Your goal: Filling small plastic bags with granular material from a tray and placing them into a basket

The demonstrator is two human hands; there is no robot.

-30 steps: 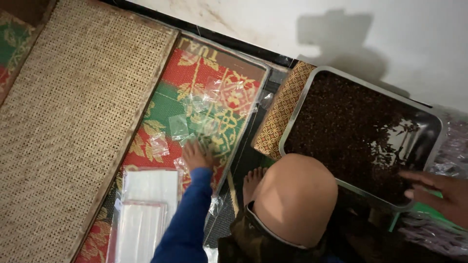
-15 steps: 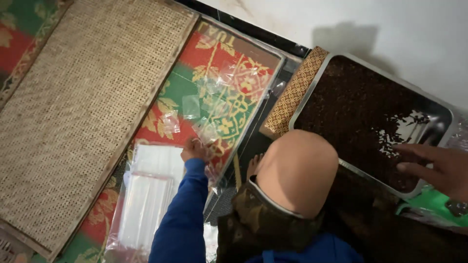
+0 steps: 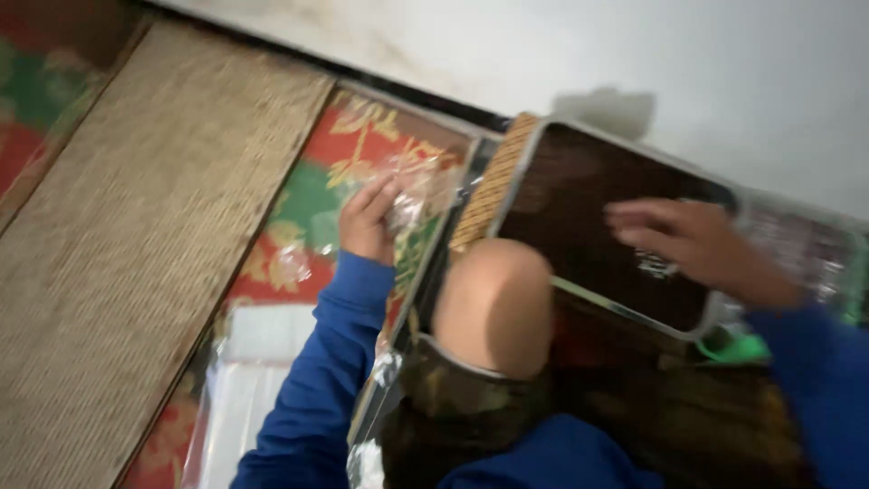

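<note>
Over tray (image 3: pixel 543 154), right hand (image 3: pixel 697 244) flat; left hand (image 3: pixel 367 222) gripping plastic bag (image 3: pixel 412 195)

Pale wall (image 3: pixel 634 54) – woven mat (image 3: pixel 136 254) on patterned floor covering (image 3: pixel 308 199).

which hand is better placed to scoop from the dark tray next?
Right, probably. The right hand hovers spread directly over the metal tray of dark granules. The left hand is off to the side, gripping a clear plastic bag on the patterned mat.

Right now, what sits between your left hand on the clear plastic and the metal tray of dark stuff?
In the head view, a narrow woven strip lies between the left hand, on the clear plastic, and the metal tray.
</note>
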